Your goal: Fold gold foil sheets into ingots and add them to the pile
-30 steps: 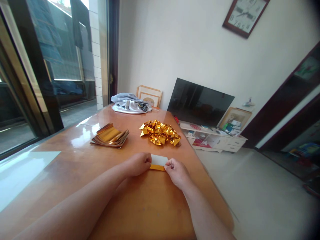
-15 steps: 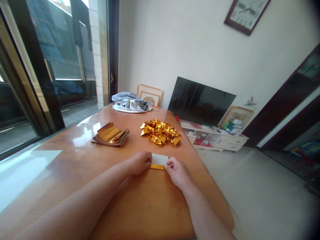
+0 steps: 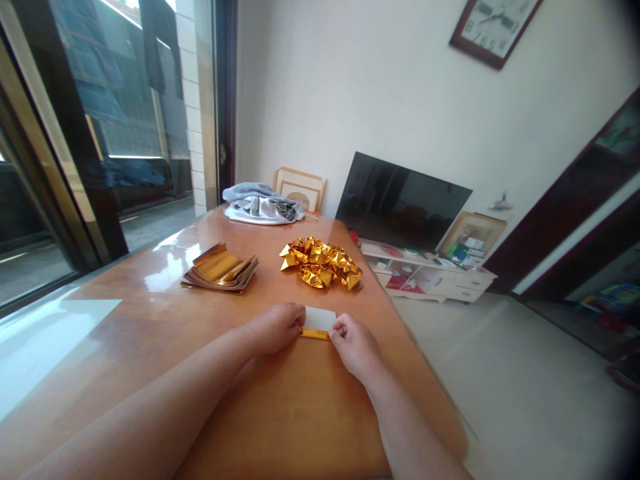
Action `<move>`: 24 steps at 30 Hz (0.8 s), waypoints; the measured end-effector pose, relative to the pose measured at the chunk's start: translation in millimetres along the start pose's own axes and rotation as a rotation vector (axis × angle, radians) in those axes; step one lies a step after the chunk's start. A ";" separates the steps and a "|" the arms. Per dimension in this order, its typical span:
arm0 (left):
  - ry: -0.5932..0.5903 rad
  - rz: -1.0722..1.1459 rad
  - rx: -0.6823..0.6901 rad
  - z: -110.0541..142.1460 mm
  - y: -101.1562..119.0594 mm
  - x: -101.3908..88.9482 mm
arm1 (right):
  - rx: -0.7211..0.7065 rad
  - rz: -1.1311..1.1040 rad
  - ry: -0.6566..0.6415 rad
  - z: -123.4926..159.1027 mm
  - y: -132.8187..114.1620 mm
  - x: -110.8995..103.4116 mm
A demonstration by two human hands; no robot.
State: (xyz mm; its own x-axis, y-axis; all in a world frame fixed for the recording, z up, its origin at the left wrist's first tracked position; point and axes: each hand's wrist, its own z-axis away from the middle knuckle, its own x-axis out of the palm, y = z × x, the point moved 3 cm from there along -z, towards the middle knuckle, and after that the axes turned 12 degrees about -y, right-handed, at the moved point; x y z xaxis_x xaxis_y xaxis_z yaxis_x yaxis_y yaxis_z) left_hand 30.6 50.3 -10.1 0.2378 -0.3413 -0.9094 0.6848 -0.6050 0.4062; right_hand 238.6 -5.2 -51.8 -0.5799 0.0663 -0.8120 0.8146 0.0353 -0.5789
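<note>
A sheet of gold foil paper (image 3: pixel 320 319) lies on the wooden table, pale side up, with a gold strip folded over along its near edge. My left hand (image 3: pixel 281 328) is closed on the sheet's left end, fingers curled. At the right end, my right hand (image 3: pixel 354 341) pinches the folded edge between thumb and fingers. Just beyond the sheet is a heap of folded gold paper pieces (image 3: pixel 323 263), shiny and pointed. To the left of that heap sits a stack of gold paper sheets (image 3: pixel 220 270), curling up at the edges.
Grey and white cloth (image 3: pixel 263 203) is piled at the table's (image 3: pixel 280 407) far end. Behind stand framed pictures (image 3: pixel 300 187), a television (image 3: pixel 403 203) and a low white cabinet (image 3: pixel 430 280). A glass sliding door (image 3: pixel 110 133) runs along the left.
Both hands keep nearly the same place on the sheet. My left hand has shifted very slightly right along the fold. The heap and stack are unchanged.
</note>
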 end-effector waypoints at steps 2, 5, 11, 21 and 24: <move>0.007 -0.024 0.004 1.8 2.7 -1.6 | 0.001 0.008 0.008 0.6 -0.7 -0.1; 0.041 -0.100 0.026 4.7 8.7 -4.4 | 0.005 0.033 0.018 1.9 -3.7 -1.4; 0.052 -0.373 0.167 7.9 27.6 -3.6 | -0.013 0.066 0.037 4.9 -10.0 -4.0; -0.039 -0.505 0.263 7.1 34.0 4.8 | -0.012 0.004 0.029 1.6 -1.6 0.3; -0.060 -0.555 0.265 8.6 34.9 5.0 | -0.003 0.001 0.030 1.2 -1.0 1.0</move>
State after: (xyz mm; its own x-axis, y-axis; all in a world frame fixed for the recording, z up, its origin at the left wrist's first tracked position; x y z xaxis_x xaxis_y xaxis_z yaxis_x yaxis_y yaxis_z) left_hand 49.7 21.4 0.3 -0.1500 0.0405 -0.9879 0.4989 -0.8595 -0.1110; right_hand 237.2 -6.3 -52.1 -0.5782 0.0966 -0.8102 0.8155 0.0386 -0.5774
